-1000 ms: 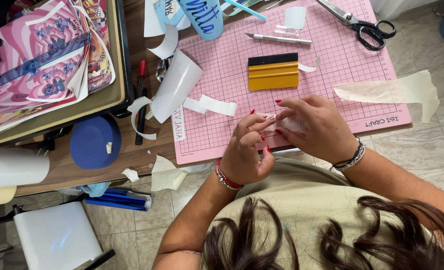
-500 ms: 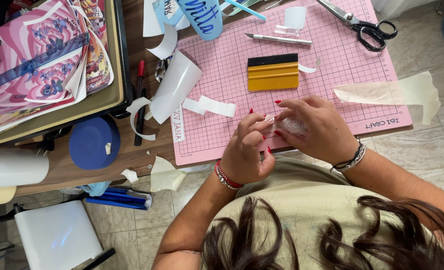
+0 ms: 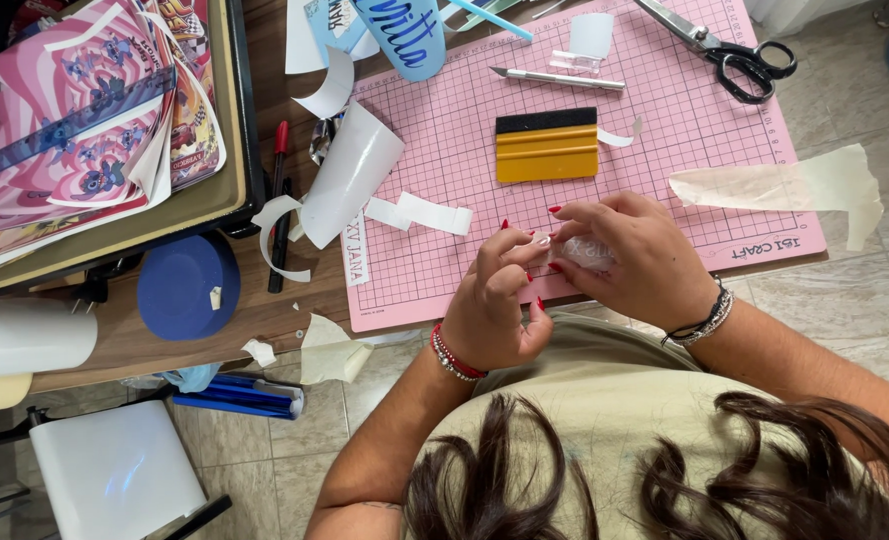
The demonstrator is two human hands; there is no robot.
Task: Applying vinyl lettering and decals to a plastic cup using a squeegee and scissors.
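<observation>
There is one view only, from a camera worn on the head, so no second view overlaps with it. It looks almost straight down from above the person's own dark hair point(image 3: 665, 470), which fills the near bottom edge. The lens sits close over the work: the left hand point(image 3: 493, 305) and right hand point(image 3: 633, 258) lie at mid-frame, just above the near edge of the pink cutting mat point(image 3: 665, 130). Farther off, the mat and desk point(image 3: 265, 315) run out of the top edge. The tiled floor point(image 3: 295, 440) shows at near left and at the right side.
</observation>
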